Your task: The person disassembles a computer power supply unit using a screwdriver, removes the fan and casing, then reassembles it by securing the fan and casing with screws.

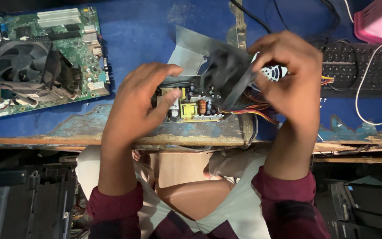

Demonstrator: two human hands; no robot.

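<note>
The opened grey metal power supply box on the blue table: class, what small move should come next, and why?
Probably lift the black fan clear. The right hand grips it above the grey metal power supply box, coloured wires trail from it, and the left hand steadies the circuit board.

Upper left of frame I see a green motherboard (45,57) w/ black CPU cooler fan (21,59), lying on a blue worn tabletop (142,31). Upper right: black keyboard (361,66), white cable (363,93) across it, pink box (379,22) at the corner. Bottom right: dark PC cases (363,208).
</note>
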